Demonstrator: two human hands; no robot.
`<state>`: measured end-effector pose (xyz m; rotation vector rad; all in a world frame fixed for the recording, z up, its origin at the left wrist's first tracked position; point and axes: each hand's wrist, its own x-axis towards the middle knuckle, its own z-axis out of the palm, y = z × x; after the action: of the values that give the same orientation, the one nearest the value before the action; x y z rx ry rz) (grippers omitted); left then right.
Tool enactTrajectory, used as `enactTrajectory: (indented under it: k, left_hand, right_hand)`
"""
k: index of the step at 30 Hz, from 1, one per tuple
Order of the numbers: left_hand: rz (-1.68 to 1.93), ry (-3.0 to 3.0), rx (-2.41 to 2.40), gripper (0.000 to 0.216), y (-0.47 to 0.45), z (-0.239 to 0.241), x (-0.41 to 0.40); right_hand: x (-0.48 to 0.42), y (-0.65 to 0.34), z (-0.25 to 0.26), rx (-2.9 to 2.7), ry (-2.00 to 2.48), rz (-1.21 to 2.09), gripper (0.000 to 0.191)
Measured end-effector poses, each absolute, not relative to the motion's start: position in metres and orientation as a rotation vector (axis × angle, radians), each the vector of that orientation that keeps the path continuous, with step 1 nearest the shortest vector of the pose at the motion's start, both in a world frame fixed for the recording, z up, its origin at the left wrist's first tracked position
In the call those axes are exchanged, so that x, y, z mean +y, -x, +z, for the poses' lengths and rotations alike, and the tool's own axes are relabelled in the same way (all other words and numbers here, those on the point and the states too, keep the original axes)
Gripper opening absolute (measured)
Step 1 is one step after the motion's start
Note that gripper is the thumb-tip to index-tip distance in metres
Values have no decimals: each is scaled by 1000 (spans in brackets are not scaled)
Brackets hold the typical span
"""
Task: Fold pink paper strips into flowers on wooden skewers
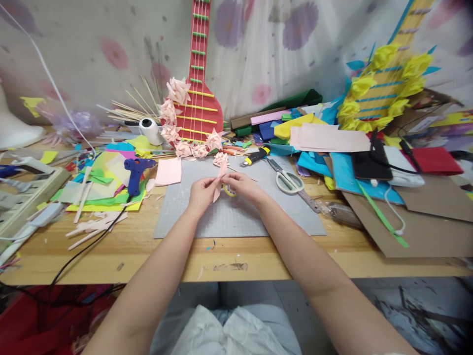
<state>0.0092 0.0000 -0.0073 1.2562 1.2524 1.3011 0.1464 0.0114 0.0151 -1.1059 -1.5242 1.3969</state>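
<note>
Over the grey cutting mat [236, 227], my left hand [201, 196] pinches a narrow strip of pink paper [223, 168] that stands up between the fingertips. My right hand [244, 187] meets it from the other side with closed fingers; what they grip is hidden. A thin stick [252, 178] shows just beyond the right hand, and I cannot tell whether it is held. Below the right fingers lies a roll of yellowish tape [229, 191]. Right behind the hands sits a small pink paper flower [220, 159].
A red paper guitar [207, 106] with pink flowers stands behind the mat. Scissors [290, 182] and a utility knife [255, 156] lie to the right. On the left are a blue glue gun [135, 175], a pink paper square [169, 171] and paper scraps. Cardboard [417, 231] covers the right side.
</note>
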Motion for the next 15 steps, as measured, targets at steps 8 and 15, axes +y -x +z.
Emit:
enactTrajectory:
  k: [8, 15]
  left_hand:
    - [1399, -1262, 1330, 25, -9, -13, 2]
    - [1359, -1046, 1198, 28, -12, -3, -2]
  right_hand:
    - [13, -144, 16, -1284, 1153, 1570, 16]
    - [17, -155, 21, -1087, 1212, 1689, 6]
